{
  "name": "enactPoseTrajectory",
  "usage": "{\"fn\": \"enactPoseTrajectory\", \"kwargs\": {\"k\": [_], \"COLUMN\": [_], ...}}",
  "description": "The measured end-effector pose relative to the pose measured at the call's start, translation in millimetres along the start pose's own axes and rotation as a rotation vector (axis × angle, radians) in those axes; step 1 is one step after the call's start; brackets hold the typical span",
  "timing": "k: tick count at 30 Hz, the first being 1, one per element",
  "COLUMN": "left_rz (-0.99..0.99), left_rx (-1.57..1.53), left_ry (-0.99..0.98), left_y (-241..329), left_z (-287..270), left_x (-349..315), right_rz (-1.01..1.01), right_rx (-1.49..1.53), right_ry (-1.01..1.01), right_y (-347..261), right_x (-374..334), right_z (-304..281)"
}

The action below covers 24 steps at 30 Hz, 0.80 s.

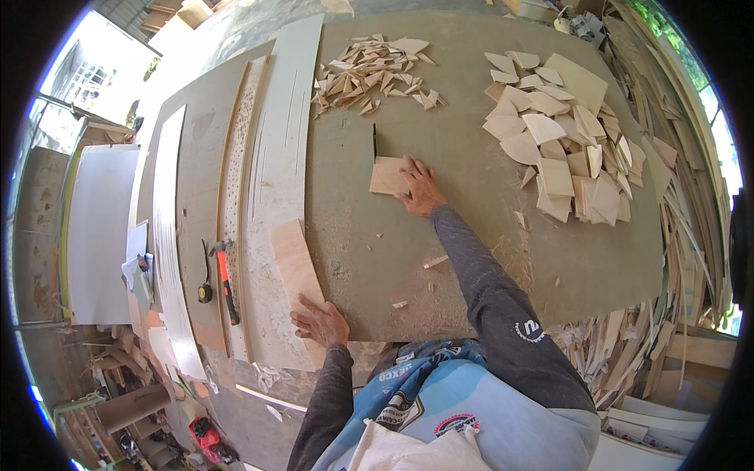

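My right hand [420,188] grips the right end of a small rectangular plywood piece [384,176] lying flat on the table. Its fingers reach over the top, with the thumb at the near edge. A thin black line [375,140], a slot or a blade, I cannot tell which, runs away from me at that piece's far left corner. At the near edge of the table, my left hand [320,320] rests open, fingers spread, on the lower part of a long plywood strip [292,251]. This strip lies slantwise over a pale board [275,157].
Pointed offcuts [369,74] lie heaped at the far side. Curved-edge plywood pieces [550,133] are piled far right. A red-and-black hammer [226,282] and a tape measure [205,293] sit left, by a long wooden rail [236,149]. Wood scraps [436,261] dot the tabletop [353,267].
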<state>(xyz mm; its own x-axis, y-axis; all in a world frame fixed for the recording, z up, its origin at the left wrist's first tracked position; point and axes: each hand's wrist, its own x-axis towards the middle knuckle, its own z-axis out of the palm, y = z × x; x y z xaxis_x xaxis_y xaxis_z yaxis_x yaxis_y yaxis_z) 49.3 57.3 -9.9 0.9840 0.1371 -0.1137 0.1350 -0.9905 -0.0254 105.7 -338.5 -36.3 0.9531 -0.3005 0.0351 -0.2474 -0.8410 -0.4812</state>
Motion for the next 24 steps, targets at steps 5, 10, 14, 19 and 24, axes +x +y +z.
{"fn": "enactPoseTrajectory", "kwargs": {"k": [5, 10, 14, 19, 24], "left_rz": [0.006, 0.023, 0.011, 0.012, 0.015], "left_rx": [0.016, 0.027, 0.014, 0.001, 0.006], "left_ry": [0.032, 0.03, 0.022, 0.005, 0.001], "left_y": [-3, -2, -3, -3, -5], "left_z": [7, 3, 5, 6, 7], "left_x": [1, -2, 0, 1, 1], "right_rz": [-0.016, -0.027, -0.008, 0.003, 0.019], "right_rx": [-0.075, -0.128, -0.114, -0.059, -0.061], "right_ry": [0.014, 0.03, 0.013, 0.062, 0.045], "right_y": [-3, -6, -10, -10, -9], "right_x": [-4, -6, -2, 1, 6], "right_z": [2, -1, -6, -4, -3]}}
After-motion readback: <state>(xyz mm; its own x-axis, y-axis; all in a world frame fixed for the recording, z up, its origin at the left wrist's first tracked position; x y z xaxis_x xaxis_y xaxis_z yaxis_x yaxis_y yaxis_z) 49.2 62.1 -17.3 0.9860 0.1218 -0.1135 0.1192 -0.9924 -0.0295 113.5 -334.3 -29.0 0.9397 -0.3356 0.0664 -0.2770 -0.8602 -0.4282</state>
